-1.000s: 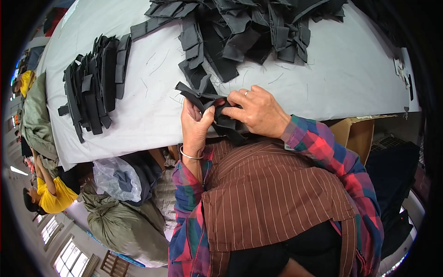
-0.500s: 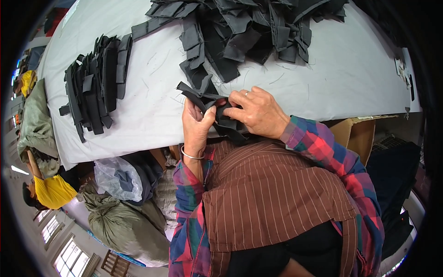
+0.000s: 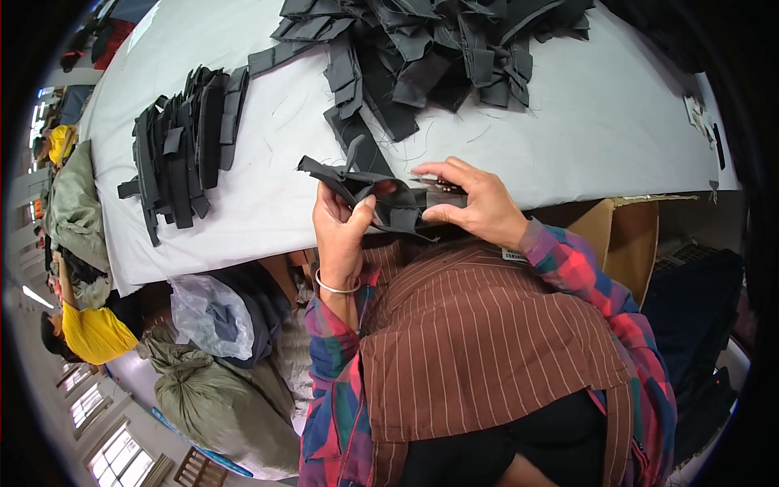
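Note:
My left hand (image 3: 341, 231) pinches a dark grey fabric strip (image 3: 398, 209) between thumb and fingers, above the table's near edge. The strip is folded and partly opened out, with one end sticking up to the left. Just right of it, my right hand (image 3: 479, 203) holds what look like small dark thread snips (image 3: 442, 191) between thumb and fingers, the tips toward the fabric. Whether the snips touch the cloth I cannot tell. Another dark strip (image 3: 357, 142) lies on the table behind my hands, trailing from the large heap.
A large heap of dark strips (image 3: 422, 49) covers the far middle of the white table (image 3: 268, 162). A neater row of strips (image 3: 182, 150) lies at left. Below are a clear plastic bag (image 3: 213, 316), a green sack (image 3: 215, 402) and a cardboard box (image 3: 629, 243). A person in yellow (image 3: 93, 333) is at far left.
My right hand has drawn back rightward from the fabric and its fingers have spread, so the snips now show. The strip in my left hand has opened out more.

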Demonstrator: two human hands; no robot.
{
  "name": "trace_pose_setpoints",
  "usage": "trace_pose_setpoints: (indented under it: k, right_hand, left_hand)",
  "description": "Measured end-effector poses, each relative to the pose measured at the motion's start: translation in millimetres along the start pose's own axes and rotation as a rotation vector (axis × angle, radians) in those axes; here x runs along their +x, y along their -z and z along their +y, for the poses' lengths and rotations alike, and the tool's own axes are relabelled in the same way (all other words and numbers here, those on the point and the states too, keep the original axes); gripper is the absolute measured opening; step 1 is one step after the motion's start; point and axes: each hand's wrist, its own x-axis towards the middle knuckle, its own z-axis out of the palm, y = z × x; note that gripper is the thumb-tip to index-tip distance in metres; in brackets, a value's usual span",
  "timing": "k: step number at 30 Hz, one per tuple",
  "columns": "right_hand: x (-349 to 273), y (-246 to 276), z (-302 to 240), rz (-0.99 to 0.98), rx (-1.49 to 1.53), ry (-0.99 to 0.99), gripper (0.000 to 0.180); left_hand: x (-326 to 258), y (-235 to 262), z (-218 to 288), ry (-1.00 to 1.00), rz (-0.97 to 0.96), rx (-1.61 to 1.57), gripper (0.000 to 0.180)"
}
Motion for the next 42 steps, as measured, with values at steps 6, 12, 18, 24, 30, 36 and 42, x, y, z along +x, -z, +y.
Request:
trace_pose_setpoints:
  k: [6,12,18,24,30,36,42]
  right_hand:
    - [-12,-4,-7,-0.036,-0.342,0.002,0.014]
    - [-29,24,-8,-0.355,0.160,-0.009,0.008]
    - [-37,-3,-19,-0.007,-0.165,0.275,0.027]
    - [-51,-12,-15,0.025,-0.319,0.402,0.021]
    - [-76,-2,5,0.037,0.079,0.096,0.013]
    - [-80,-14,-18,0.034,0.067,-0.016,0.011]
    - [-81,-21,4,-0.130,-0.154,-0.055,0.015]
  left_hand:
    - [-18,-9,14,-0.054,-0.020,0.004,0.039]
    - [-32,3,18,-0.099,0.022,-0.094,0.038]
    - [-42,1,21,-0.062,-0.049,-0.183,0.044]
    - [-55,11,12,-0.053,-0.039,-0.253,0.040]
    - [-66,18,0,-0.051,-0.093,-0.372,0.041]
    - [-68,12,-9,-0.045,-0.122,-0.354,0.039]
    - [-67,42,0,-0.134,0.016,-0.264,0.043]
